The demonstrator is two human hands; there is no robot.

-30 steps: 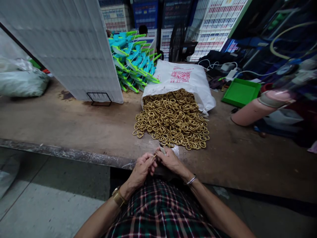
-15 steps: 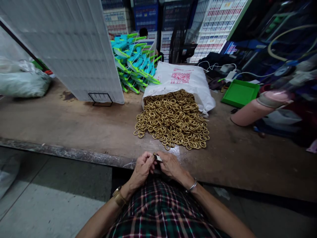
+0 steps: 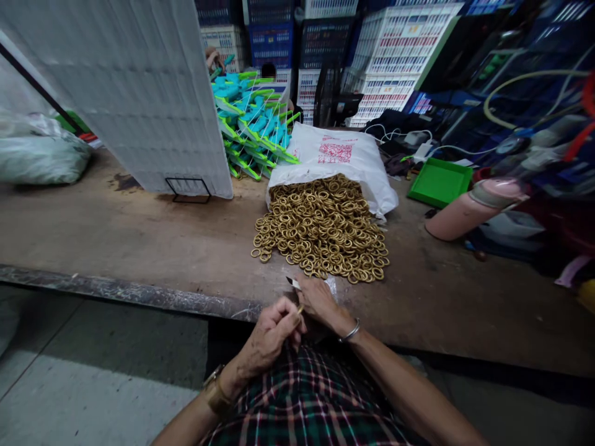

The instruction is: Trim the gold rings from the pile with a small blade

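Observation:
My left hand (image 3: 274, 328) is closed, pinching a brass-coloured ring (image 3: 300, 308) between thumb and fingers just above my lap. Beside it, my right hand (image 3: 320, 301) is at the table's front edge, its fingers closed round a small knife (image 3: 294, 283). A dark pointed tip and a white part of the knife stick out to the left; the rest is hidden in the hand. Just beyond the right hand, a heap of brass-coloured rings (image 3: 320, 229) spills from the mouth of a white woven sack (image 3: 362, 155) with red print.
A tall white panel (image 3: 162, 99) stands at the left on a black wire stand. Behind lie stacked turquoise and green pieces (image 3: 255, 124), with a person's hand (image 3: 214, 59) near them. To the right are a green tray (image 3: 440, 183) and a pink bottle (image 3: 469, 214).
My hands were together at the knife; now they are apart. My right hand has moved forward with the knife towards the heap, while my left has drawn back slightly with the ring.

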